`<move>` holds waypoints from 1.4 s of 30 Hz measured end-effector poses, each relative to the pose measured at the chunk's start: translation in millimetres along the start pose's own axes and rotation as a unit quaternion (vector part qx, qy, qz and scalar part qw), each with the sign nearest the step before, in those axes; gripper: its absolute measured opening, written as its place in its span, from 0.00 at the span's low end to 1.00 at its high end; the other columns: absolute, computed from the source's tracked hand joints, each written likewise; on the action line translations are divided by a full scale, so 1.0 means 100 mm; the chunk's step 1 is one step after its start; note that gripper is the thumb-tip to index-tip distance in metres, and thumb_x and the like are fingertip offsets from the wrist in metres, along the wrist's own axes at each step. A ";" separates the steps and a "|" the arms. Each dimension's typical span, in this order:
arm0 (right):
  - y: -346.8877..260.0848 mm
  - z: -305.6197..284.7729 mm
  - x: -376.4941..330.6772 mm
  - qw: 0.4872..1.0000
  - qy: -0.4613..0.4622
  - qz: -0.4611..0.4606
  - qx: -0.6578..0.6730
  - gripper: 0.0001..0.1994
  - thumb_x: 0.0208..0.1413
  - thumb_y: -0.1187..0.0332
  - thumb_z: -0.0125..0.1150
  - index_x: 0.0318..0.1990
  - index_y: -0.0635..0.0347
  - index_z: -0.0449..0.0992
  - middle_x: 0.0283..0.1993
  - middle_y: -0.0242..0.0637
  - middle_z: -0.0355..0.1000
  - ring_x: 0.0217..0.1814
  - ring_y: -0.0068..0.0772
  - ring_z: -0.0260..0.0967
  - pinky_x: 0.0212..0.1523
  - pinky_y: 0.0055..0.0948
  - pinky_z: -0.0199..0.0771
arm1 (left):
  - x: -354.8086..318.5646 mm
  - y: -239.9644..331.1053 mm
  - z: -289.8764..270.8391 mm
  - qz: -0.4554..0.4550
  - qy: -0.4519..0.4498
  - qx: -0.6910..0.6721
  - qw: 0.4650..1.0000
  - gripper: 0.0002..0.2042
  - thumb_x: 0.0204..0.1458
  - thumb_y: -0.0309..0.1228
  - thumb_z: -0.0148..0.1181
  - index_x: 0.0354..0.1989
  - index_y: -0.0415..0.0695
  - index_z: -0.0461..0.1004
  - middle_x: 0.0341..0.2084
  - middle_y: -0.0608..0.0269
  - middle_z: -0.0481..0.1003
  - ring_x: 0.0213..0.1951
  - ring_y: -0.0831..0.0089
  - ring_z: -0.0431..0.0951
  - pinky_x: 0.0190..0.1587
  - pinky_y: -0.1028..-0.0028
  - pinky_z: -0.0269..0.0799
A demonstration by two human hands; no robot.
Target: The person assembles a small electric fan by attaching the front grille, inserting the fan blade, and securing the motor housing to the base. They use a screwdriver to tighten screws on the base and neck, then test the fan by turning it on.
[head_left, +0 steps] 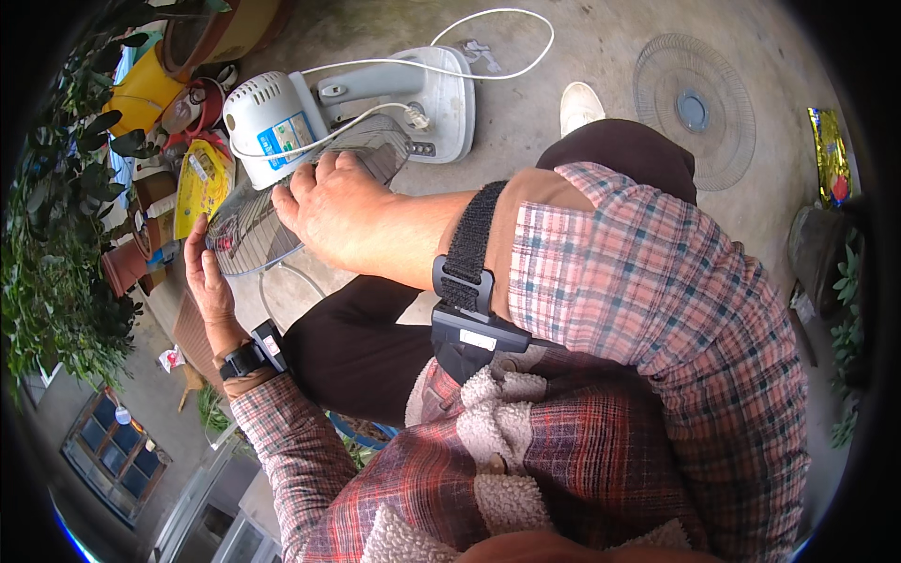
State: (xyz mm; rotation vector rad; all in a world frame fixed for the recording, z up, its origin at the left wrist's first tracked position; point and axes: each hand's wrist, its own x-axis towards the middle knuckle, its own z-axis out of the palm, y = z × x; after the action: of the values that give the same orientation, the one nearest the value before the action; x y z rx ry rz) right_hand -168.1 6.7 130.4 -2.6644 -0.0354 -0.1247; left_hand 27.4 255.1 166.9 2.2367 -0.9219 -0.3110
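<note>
A white-and-grey electric fan (pixel 265 117) lies on the concrete floor, its dark blades behind a wire guard (pixel 375 155) that faces toward me. My right hand (pixel 338 211) rests over the middle of this guard with its fingers spread; their tips bend out of sight. At the guard's left rim, my left hand (pixel 211 286) has its fingers stretched out and apart, touching or very close to the wire. The fan's grey base (pixel 449 103) points to the right. A white cord (pixel 375 62) loops around the fan, its plug (pixel 416 117) lying on the stand.
Another round wire guard (pixel 694 150) with a blue centre (pixel 693 111) lies on the floor at the right. A gold package (pixel 830 158) is beyond it. Flowerpots (pixel 124 266), a yellow bucket (pixel 145 89), a yellow bag (pixel 202 188) and leafy plants (pixel 56 235) crowd the left side.
</note>
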 end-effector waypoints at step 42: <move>0.86 -0.23 0.42 0.764 0.025 0.384 0.517 0.20 0.62 0.56 0.52 0.53 0.62 0.66 0.47 0.42 0.70 0.44 0.30 0.71 0.37 0.29 0.74 | -0.08 0.83 0.30 -0.264 0.262 -0.328 0.868 0.26 0.51 0.33 0.67 0.52 0.36 0.61 0.16 0.71 0.67 0.14 0.83 0.64 0.15 0.84 0.54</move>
State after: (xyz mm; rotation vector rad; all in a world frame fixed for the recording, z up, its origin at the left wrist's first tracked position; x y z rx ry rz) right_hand -124.6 -80.5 115.3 -1.3907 0.7703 0.0841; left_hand -36.1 202.8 201.0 1.7322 0.1107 -0.1941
